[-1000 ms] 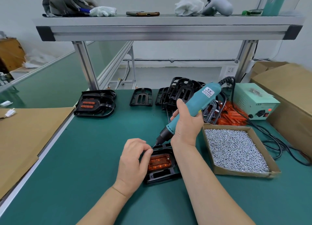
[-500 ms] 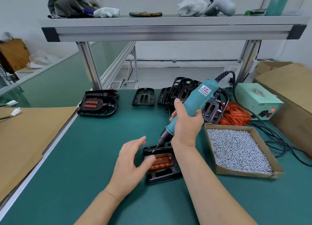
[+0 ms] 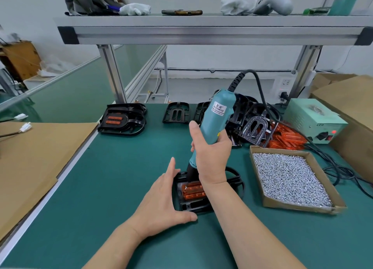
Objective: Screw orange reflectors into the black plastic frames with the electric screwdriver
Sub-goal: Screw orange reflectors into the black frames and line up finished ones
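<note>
The electric screwdriver [image 3: 218,123] is showing a teal body, a white label and a black nose. The reflector [image 3: 193,190] is showing translucent orange with a ribbed pattern, and the plastic frame [image 3: 191,207] around it is showing plain black. The counter [image 3: 121,178] is showing a dark green mat. The cardboard tray [image 3: 296,207] is showing brown walls around silver screws [image 3: 288,180]. The power supply [image 3: 310,117] is showing pale green with a red lamp.

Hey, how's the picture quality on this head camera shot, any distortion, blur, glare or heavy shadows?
Head view: wide-angle distortion leans the shelf uprights inward; light is soft and even, only a faint shadow under the left hand; the screw box smears at its near right corner; the screwdriver and right hand are sharp; no harsh glare.
</note>
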`<move>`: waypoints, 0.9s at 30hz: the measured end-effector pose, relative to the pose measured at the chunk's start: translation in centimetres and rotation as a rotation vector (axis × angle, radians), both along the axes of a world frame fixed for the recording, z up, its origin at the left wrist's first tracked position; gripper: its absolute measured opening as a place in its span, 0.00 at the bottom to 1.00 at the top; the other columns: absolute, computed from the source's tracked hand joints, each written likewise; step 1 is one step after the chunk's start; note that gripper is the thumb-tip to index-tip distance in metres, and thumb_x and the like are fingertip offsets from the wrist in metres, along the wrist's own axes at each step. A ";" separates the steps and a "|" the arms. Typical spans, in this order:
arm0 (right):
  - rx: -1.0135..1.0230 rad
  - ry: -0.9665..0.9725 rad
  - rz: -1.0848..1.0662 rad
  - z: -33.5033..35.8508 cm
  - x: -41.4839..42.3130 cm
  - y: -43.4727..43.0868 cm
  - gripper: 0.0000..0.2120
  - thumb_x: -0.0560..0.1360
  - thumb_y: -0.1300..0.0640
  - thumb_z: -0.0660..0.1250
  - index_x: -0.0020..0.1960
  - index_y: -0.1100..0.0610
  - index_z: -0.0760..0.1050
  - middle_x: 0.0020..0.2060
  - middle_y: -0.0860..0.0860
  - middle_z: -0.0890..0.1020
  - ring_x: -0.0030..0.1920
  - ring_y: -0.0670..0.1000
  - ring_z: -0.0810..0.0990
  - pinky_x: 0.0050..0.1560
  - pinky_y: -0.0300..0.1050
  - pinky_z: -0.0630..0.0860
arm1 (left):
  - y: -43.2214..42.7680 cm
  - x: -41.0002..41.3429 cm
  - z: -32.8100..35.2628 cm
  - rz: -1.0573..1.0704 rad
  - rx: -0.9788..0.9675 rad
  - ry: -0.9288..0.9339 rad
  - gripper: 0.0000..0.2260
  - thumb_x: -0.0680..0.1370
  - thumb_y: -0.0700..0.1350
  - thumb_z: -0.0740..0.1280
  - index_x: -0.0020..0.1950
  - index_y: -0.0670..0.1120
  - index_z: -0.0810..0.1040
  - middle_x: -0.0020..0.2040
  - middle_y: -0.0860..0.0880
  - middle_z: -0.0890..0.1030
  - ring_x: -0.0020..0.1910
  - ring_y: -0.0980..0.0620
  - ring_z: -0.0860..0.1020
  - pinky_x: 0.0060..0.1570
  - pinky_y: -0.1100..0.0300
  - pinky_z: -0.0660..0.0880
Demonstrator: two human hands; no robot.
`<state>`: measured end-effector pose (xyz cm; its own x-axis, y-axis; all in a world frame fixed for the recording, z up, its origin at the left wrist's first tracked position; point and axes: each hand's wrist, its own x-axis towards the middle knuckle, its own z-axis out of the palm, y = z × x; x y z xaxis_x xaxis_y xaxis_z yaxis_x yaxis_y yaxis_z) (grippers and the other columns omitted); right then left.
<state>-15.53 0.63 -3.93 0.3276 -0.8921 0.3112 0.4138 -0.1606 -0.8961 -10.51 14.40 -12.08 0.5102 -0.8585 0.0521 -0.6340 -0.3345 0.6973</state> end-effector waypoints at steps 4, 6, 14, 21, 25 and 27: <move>-0.019 0.027 0.021 -0.2 0.1 0.3 0.13 0.67 0.45 0.76 0.35 0.47 0.74 0.30 0.52 0.77 0.32 0.57 0.73 0.37 0.63 0.76 | -0.1 0.0 0.1 0.000 0.005 -0.008 0.64 0.59 0.68 0.75 0.76 0.65 0.29 0.75 0.65 0.61 0.74 0.63 0.60 0.73 0.57 0.64; -0.017 0.033 0.024 -0.2 0.2 0.3 0.12 0.67 0.45 0.76 0.35 0.47 0.74 0.30 0.52 0.77 0.32 0.58 0.74 0.37 0.63 0.76 | 0.0 0.0 0.1 0.001 0.005 -0.010 0.63 0.59 0.68 0.75 0.76 0.66 0.29 0.75 0.66 0.61 0.74 0.63 0.60 0.72 0.57 0.64; -0.054 0.062 0.049 -0.7 0.6 0.5 0.12 0.68 0.45 0.76 0.36 0.46 0.74 0.30 0.51 0.77 0.31 0.56 0.74 0.35 0.59 0.76 | 0.0 0.1 0.2 0.000 0.008 -0.012 0.64 0.59 0.68 0.75 0.77 0.63 0.29 0.76 0.66 0.60 0.74 0.64 0.59 0.72 0.59 0.63; -0.071 0.067 0.137 -0.7 0.6 0.5 0.12 0.68 0.48 0.76 0.40 0.54 0.78 0.32 0.51 0.79 0.32 0.51 0.75 0.36 0.49 0.76 | 0.0 0.0 0.2 0.014 0.010 -0.002 0.64 0.59 0.69 0.75 0.77 0.62 0.30 0.76 0.66 0.60 0.74 0.65 0.60 0.70 0.65 0.61; -0.070 0.086 0.147 -0.9 0.7 0.6 0.17 0.67 0.45 0.76 0.40 0.57 0.74 0.31 0.54 0.77 0.31 0.52 0.73 0.35 0.49 0.75 | 0.0 0.1 0.1 0.013 0.010 0.002 0.64 0.59 0.69 0.74 0.78 0.60 0.31 0.73 0.70 0.60 0.71 0.68 0.61 0.65 0.73 0.59; -0.083 0.099 0.141 -1.0 0.7 0.6 0.18 0.67 0.44 0.75 0.39 0.56 0.73 0.29 0.50 0.75 0.30 0.51 0.72 0.35 0.48 0.74 | -0.1 0.1 0.1 0.008 0.005 0.001 0.63 0.59 0.69 0.75 0.78 0.61 0.31 0.70 0.74 0.59 0.69 0.70 0.61 0.62 0.77 0.58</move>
